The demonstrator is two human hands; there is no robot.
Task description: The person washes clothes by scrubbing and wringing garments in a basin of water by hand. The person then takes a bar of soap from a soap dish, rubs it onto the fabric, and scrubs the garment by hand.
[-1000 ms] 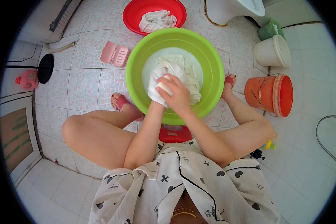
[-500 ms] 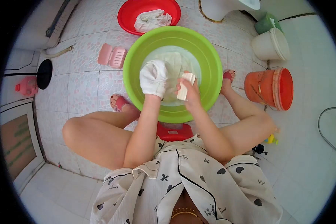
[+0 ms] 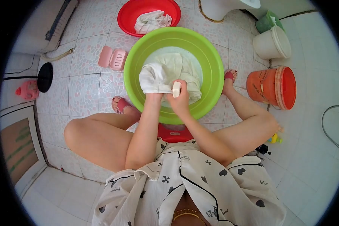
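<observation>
My left hand (image 3: 153, 96) is pushed inside a white cloth (image 3: 153, 77) that covers it to the wrist, so its fingers are hidden. The covered hand is over the left part of a green basin (image 3: 131, 56). My right hand (image 3: 180, 100) is closed around a pale bar of soap (image 3: 176, 89), close to the cloth's lower right edge; its fingers appear to touch that edge. More white fabric (image 3: 188, 71) lies in the cloudy water inside the basin.
Behind the green basin is a red basin (image 3: 124, 19) with white cloth (image 3: 152, 22) in it. An opened pink soap box (image 3: 113, 59) lies to the left. At right stand an orange bucket (image 3: 263, 86) and a white bucket (image 3: 267, 44). A red stool (image 3: 174, 133) shows beneath me.
My right hand has moved left with the soap, from over the basin's middle to beside the cloth on my left hand. The soap has turned more end-on. The wet fabric shows more fully.
</observation>
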